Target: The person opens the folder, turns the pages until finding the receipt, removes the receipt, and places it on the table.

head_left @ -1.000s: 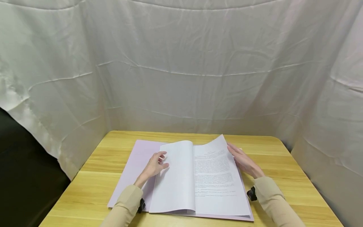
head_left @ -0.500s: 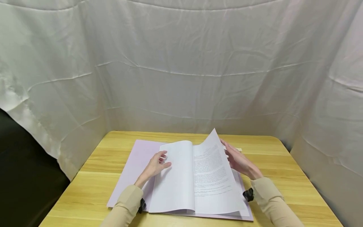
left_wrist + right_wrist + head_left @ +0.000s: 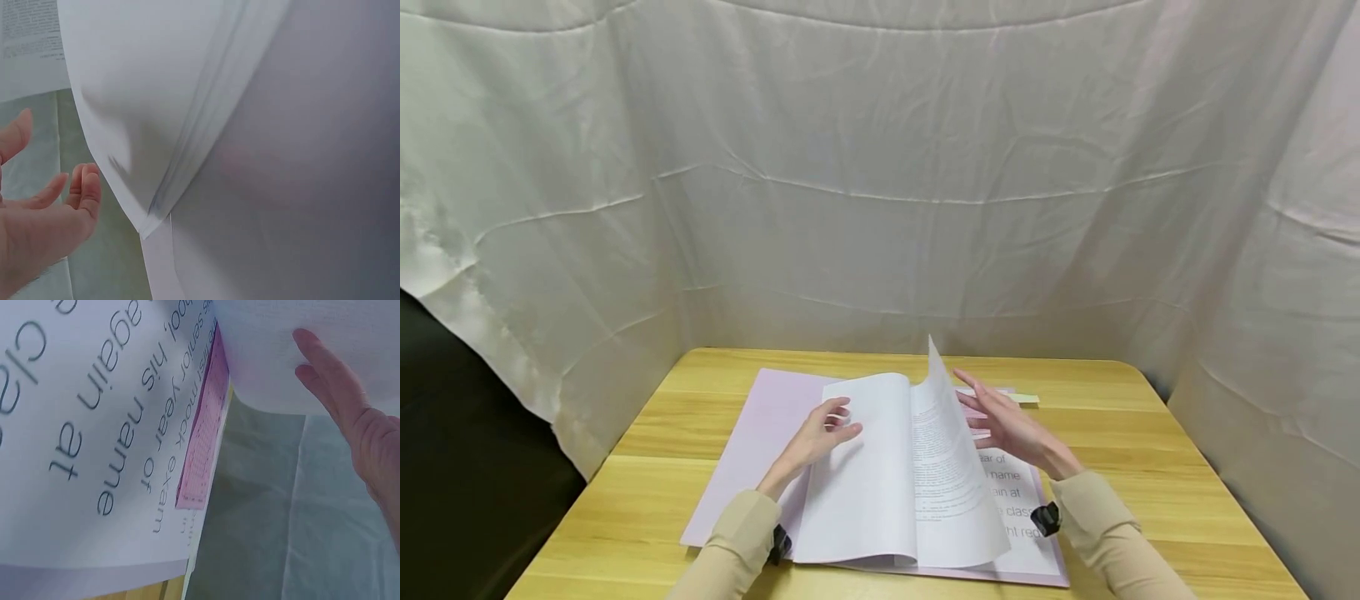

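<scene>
A book of white sheets in a lilac cover (image 3: 752,450) lies spread on the table. My right hand (image 3: 1011,425) is behind a lifted printed page (image 3: 947,483), fingers extended; in the right wrist view its fingertips are against the sheet's back. That page stands curled up near the middle fold. Beneath it shows a sheet in large print (image 3: 1018,504), with a pink paper strip (image 3: 203,437) along its top edge. My left hand (image 3: 816,433) hovers at the left edge of the blank left-hand page (image 3: 868,483), fingers loosely bent and holding nothing.
A pale green tab (image 3: 1024,399) sticks out past the book's top right. The wooden table (image 3: 1157,475) has pale grey curtains (image 3: 925,250) behind and at its sides. Dark fabric (image 3: 460,458) shows at the far left.
My right hand has moved left, bringing the page from nearly flat to standing near the fold and uncovering the large-print sheet. My left hand has shifted slightly right.
</scene>
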The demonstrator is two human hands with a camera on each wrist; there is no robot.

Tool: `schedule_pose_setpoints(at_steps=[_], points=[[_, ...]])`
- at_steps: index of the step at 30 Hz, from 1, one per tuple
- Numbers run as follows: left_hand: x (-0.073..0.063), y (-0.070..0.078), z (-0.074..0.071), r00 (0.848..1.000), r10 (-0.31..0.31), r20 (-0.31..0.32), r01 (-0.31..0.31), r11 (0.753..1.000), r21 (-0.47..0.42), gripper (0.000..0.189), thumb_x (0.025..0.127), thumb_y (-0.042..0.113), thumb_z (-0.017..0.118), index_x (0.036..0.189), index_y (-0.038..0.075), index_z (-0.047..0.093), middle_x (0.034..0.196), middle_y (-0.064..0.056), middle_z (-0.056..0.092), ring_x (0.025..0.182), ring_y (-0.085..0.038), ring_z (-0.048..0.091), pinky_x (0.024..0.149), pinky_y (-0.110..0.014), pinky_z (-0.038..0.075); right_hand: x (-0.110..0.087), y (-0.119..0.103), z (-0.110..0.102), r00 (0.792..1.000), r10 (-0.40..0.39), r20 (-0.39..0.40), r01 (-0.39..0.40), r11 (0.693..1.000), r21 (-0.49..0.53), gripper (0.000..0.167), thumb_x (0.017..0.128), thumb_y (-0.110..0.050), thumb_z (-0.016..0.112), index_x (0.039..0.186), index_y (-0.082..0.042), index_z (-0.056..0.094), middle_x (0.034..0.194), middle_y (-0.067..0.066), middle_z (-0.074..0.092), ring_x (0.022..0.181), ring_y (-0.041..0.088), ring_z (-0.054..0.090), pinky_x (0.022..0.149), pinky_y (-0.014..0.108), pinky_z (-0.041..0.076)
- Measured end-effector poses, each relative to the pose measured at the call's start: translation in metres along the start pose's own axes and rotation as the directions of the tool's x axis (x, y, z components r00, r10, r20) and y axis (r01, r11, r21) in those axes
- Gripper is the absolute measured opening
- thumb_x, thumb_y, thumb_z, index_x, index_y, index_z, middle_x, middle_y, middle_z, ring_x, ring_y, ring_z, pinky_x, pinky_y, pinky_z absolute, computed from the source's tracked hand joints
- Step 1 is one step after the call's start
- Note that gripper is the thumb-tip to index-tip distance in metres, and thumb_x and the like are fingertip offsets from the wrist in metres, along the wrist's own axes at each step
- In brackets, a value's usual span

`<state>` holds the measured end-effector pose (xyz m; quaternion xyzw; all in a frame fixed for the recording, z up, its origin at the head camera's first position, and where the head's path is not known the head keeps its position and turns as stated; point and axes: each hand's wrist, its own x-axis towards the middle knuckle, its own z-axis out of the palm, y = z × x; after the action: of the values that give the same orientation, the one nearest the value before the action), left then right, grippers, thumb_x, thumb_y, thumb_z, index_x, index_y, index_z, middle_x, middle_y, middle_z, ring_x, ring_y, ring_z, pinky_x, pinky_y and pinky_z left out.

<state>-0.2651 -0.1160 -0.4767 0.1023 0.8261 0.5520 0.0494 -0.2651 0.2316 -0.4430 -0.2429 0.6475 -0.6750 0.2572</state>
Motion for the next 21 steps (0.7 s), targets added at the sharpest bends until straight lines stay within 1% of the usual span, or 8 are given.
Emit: schedule_pose_setpoints(at_steps=[3,7,10,14,17,21], points=[[0.001,0.003,0.001,1.000,0.006,0.025,-0.005,0.999,-0.036,0.061,0.093,0.017,0.071,0.144,-0.004,0.048,0.130,-0.024,0.060,0.116,-0.033,0.060,0.103,-0.050,0.050,0.002,-0.001,0.004,1.000,0.011,-0.009,-0.011,1.000,-0.007,0.056,0.112,-0.036,0.015,0.163,-0.022,-0.002,0.168,0.023,0.003,0.147,0.052,0.026,0.106,0.052,0.052],[0.002,0.006,0.003,0.997,0.024,0.066,-0.021,0.998,-0.059,0.060,0.096,0.020,0.067,0.146,-0.005,0.045,0.134,-0.025,0.060,0.121,-0.036,0.060,0.106,-0.050,0.050,0.004,-0.002,0.009,1.000,0.026,-0.011,-0.026,1.000,0.012,0.056,0.112,-0.037,0.018,0.163,-0.024,0.000,0.169,0.022,0.003,0.149,0.052,0.019,0.111,0.057,0.046],[0.003,0.008,0.005,0.994,0.050,0.099,-0.044,0.997,-0.068,0.059,0.099,0.021,0.064,0.146,-0.007,0.043,0.136,-0.026,0.060,0.126,-0.039,0.059,0.109,-0.051,0.048,0.006,-0.001,0.012,1.000,0.025,-0.001,-0.025,0.999,0.034,0.057,0.112,-0.037,0.019,0.163,-0.023,-0.001,0.169,0.022,0.002,0.150,0.052,0.018,0.112,0.060,0.043],[0.004,0.011,0.008,0.986,0.078,0.148,-0.064,0.993,-0.096,0.058,0.103,0.021,0.058,0.148,-0.010,0.039,0.138,-0.029,0.058,0.130,-0.042,0.056,0.112,-0.051,0.046,0.009,0.000,0.014,1.000,0.027,0.007,-0.027,0.999,0.040,0.058,0.112,-0.035,0.020,0.163,-0.020,-0.002,0.169,0.023,0.001,0.150,0.053,0.017,0.111,0.061,0.042],[0.005,0.013,0.011,0.979,0.076,0.187,-0.051,0.990,-0.131,0.060,0.104,0.023,0.055,0.150,-0.010,0.035,0.142,-0.030,0.054,0.134,-0.042,0.053,0.115,-0.051,0.044,0.012,0.001,0.016,0.999,0.034,0.007,-0.034,0.999,0.033,0.058,0.112,-0.035,0.021,0.164,-0.019,-0.001,0.169,0.023,0.002,0.150,0.054,0.017,0.111,0.061,0.044],[0.006,0.017,0.015,0.975,0.057,0.216,-0.021,0.986,-0.164,0.064,0.104,0.027,0.055,0.152,-0.009,0.031,0.145,-0.031,0.052,0.137,-0.041,0.051,0.117,-0.051,0.041,0.015,0.002,0.019,0.999,0.051,0.003,-0.051,0.999,0.017,0.057,0.112,-0.036,0.022,0.164,-0.022,0.003,0.170,0.021,0.004,0.150,0.054,0.019,0.110,0.058,0.046]])
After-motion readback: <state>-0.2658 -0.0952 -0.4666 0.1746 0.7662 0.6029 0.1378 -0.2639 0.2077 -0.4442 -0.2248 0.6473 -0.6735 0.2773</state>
